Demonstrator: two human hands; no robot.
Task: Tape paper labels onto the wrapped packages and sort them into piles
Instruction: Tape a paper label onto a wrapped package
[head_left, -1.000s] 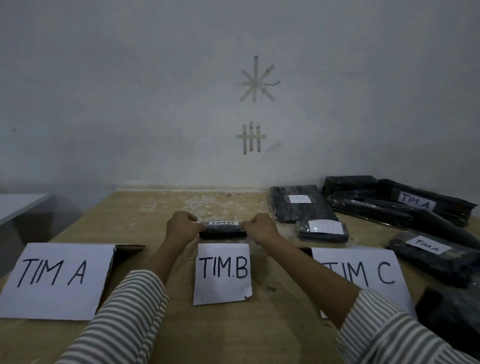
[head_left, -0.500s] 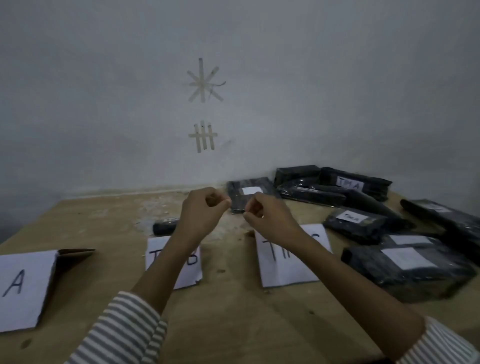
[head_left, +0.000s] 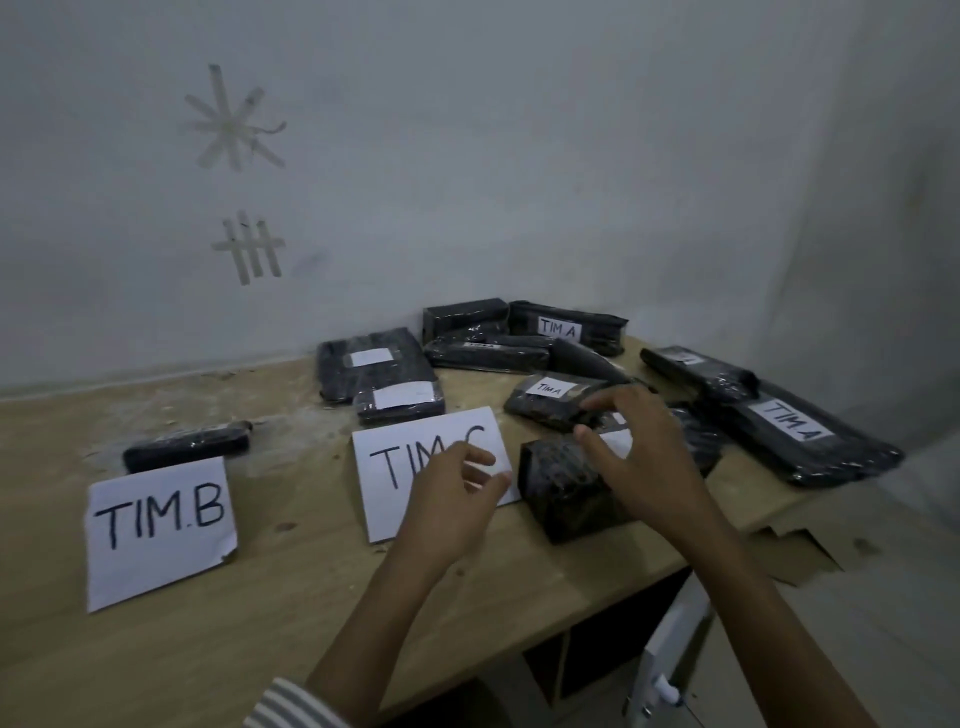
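Pale grey-white wall (head_left: 519, 156) fills the upper frame; light is dim and flat. Tape strips on it, upper left: an asterisk shape (head_left: 231, 122) above a tally-like grid (head_left: 252, 249). Side wall (head_left: 883, 208) at right forms a corner. Light wooden table (head_left: 260, 623) spans the lower frame, scuffed pale near the wall. Torn cardboard (head_left: 800, 551) at lower right.

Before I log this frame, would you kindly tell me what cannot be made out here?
- Head view: the right hand covers the label of the front package, so its text is hidden.
- Head view: the left hand hides part of the TIM C sheet.
- Head view: the far label and the near label behind that sheet are too blurred to read.
- Head view: the slim package shows no label from this angle.
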